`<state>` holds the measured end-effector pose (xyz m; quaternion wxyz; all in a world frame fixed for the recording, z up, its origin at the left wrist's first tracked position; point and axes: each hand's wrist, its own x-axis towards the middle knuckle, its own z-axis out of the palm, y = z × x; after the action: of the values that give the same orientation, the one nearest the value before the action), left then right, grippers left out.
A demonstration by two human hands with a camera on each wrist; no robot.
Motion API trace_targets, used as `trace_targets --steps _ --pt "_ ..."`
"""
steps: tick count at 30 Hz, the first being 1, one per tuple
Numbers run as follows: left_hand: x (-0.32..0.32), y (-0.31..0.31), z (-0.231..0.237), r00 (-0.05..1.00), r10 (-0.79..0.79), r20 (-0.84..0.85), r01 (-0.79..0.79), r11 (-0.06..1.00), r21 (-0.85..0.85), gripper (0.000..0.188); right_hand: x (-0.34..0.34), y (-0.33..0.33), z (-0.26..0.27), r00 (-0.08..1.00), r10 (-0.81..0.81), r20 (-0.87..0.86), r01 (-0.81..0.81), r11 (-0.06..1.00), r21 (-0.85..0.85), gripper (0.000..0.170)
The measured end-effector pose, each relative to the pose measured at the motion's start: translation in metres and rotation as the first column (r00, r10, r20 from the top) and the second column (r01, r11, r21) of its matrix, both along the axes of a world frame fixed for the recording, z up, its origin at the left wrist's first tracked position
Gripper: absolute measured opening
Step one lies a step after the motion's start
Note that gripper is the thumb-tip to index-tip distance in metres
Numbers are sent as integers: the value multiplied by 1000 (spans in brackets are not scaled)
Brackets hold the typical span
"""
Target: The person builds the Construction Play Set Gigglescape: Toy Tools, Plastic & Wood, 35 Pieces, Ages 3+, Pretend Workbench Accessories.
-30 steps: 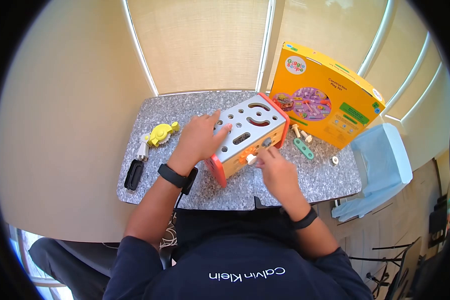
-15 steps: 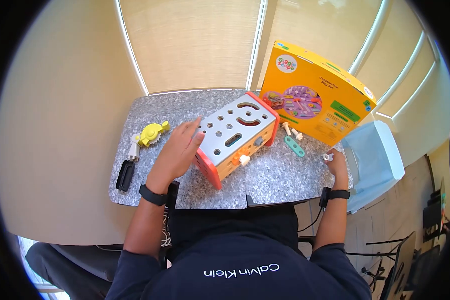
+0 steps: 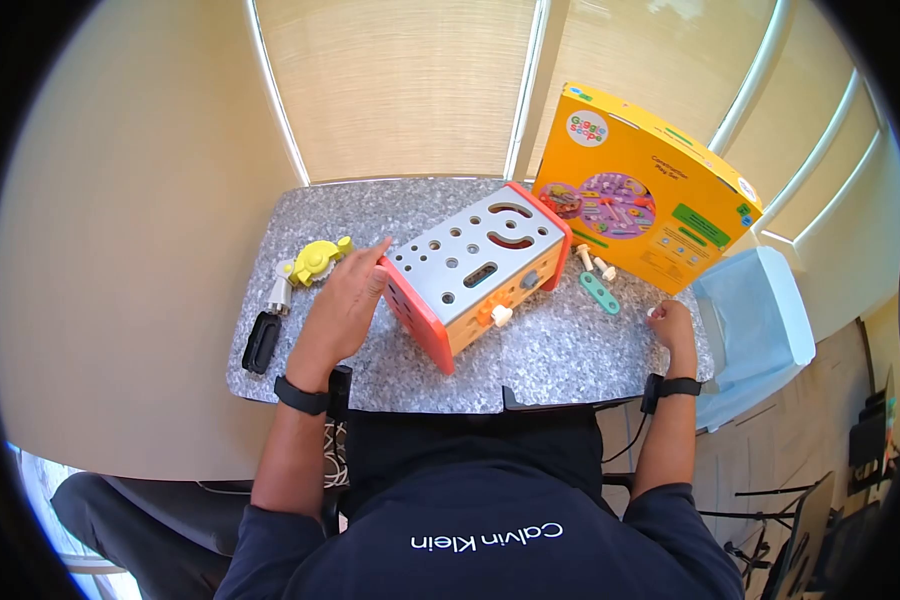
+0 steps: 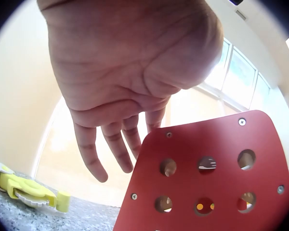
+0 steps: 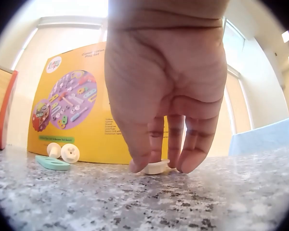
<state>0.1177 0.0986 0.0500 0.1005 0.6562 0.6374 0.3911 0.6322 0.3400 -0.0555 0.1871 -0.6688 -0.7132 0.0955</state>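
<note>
The room has a tan partition (image 3: 420,100) behind a speckled grey counter (image 3: 570,370), w/ a light blue cover (image 3: 765,310) just past its right edge, and a floor (image 3: 755,440) below. A yellow carton (image 3: 665,185) stands tilted at the back; near its foot lie two cream bolts (image 3: 605,268) and a green strip (image 3: 604,299). The hands are well apart: the right hand (image 3: 673,325) pinches a small white nut (image 5: 156,168) low at the counter, on its right part, while the left hand (image 3: 342,312) has extended fingers beside the red end of the toy box (image 3: 505,265); whether it touches, I cannot tell. The toy box sits approx. mid-counter, w/ a white bolt (image 3: 501,316) sticking out of its side. Main risk, IMO: the nut may slip b/c it is small and the fingers have little to hold; so near the edge, it could then prob. roll to the floor. Also, a careless left arm could push the box askew, or a sleeve could catch that bolt.
</note>
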Motion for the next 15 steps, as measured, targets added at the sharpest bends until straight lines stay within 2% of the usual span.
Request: trace_targets --steps 2,4,8,10,11,12,13,14,15 --pt "1 0 0 999 0 32 0 1000 -10 68 -3 2 1 999 38 8 -38 999 -7 23" --pt "3 -1 1 1000 9 23 -9 1000 -22 66 -9 5 0 994 110 15 -111 992 64 22" --pt "8 -3 6 999 47 -6 -47 994 -101 63 -26 8 14 994 104 24 -104 994 15 19" --pt "8 -2 0 998 54 -30 -56 995 -80 61 -42 9 23 996 73 60 -81 987 136 17" --pt "8 -2 -3 997 63 -52 -66 996 -59 59 -52 10 24 996 72 58 -80 987 136 17" --pt "9 -3 -2 997 61 -53 -64 996 -59 59 -63 11 25 974 221 52 -227 924 307 16" --pt "11 -3 -2 998 61 -28 -63 996 -68 61 -73 11 25 929 363 73 -353 810 468 16" --pt "12 -3 -1 998 61 -2 -61 995 -76 63 -81 14 24 930 361 72 -350 810 469 16" --pt "12 -3 -3 998 60 -4 -60 995 -75 63 -90 17 23 900 432 55 -416 818 398 21"
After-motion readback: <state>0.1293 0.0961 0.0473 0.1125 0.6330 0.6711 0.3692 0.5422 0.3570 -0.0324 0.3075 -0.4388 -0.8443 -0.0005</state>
